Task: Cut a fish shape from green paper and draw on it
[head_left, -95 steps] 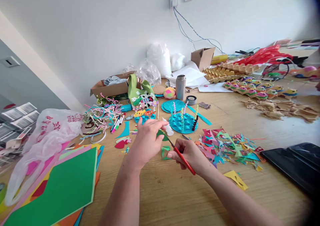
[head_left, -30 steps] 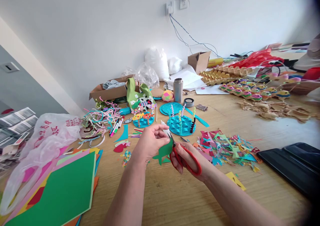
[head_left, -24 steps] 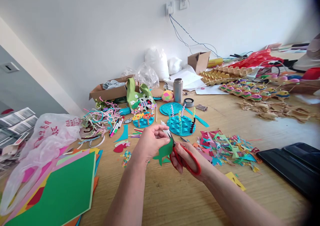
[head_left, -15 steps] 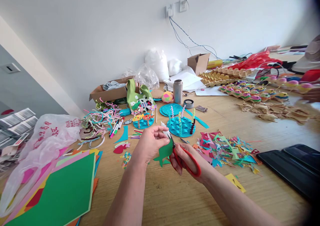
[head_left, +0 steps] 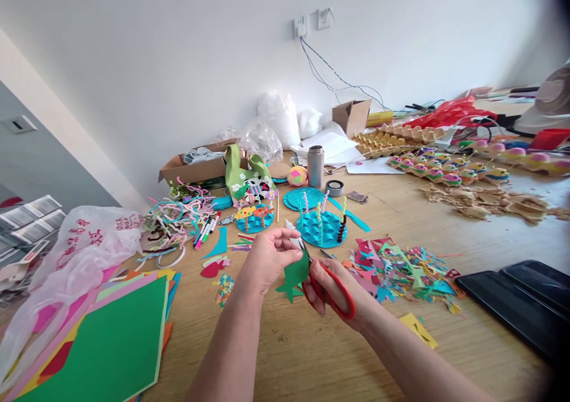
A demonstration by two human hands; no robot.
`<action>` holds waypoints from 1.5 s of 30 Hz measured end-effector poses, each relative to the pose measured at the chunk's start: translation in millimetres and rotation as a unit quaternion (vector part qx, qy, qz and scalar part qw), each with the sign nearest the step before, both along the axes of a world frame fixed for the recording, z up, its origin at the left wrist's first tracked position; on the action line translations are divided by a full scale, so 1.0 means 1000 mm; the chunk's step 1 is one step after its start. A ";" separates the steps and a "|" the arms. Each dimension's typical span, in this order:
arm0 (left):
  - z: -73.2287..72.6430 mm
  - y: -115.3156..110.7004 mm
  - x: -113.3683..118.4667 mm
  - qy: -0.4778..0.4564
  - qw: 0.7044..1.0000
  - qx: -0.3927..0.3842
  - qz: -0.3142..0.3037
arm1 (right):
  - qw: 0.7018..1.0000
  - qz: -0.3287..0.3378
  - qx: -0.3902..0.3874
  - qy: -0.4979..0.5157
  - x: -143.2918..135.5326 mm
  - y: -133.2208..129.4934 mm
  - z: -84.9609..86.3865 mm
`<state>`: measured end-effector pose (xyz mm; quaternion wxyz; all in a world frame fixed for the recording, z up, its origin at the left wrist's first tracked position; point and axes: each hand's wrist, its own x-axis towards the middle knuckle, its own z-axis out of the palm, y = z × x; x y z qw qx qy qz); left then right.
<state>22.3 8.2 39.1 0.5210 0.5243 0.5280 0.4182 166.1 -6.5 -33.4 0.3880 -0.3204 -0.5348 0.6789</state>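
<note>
My left hand [head_left: 272,252] pinches a piece of green paper [head_left: 295,272] between thumb and fingers. The paper is cut to a rounded shape with a forked, tail-like end hanging down. My right hand [head_left: 332,286] is closed round the red handles of a pair of scissors [head_left: 345,298]. The blades point up and away from me and meet the paper's right edge, close to my left fingertips. Just beyond the hands stands a blue scalloped disc [head_left: 327,231] with pipe-cleaner stalks upright on it. A white-tipped tube shows partly behind my left fingers.
Coloured paper scraps [head_left: 401,268] lie to the right, near a black phone-like slab [head_left: 503,307]. At left are stacked coloured sheets [head_left: 107,336], a plastic bag [head_left: 89,241], pipe cleaners [head_left: 178,218] and markers [head_left: 206,231]. A metal flask [head_left: 316,167] and tape roll [head_left: 334,187] stand farther back.
The green paper has turned slightly in my left hand, and the scissors have shifted a little with it. The view has moved slightly. A hand at the far right edge is no longer visible.
</note>
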 end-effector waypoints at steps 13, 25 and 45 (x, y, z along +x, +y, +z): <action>-0.005 0.000 0.002 -0.013 1.000 0.011 0.007 | 1.000 -0.025 -0.009 -0.013 -0.001 -0.005 0.007; -0.007 0.001 0.003 -0.018 1.000 0.006 0.008 | 0.999 -0.026 -0.028 -0.005 -0.004 -0.005 0.006; -0.006 0.001 0.003 -0.017 1.000 0.012 0.010 | 0.999 -0.029 -0.018 -0.021 -0.003 -0.003 0.003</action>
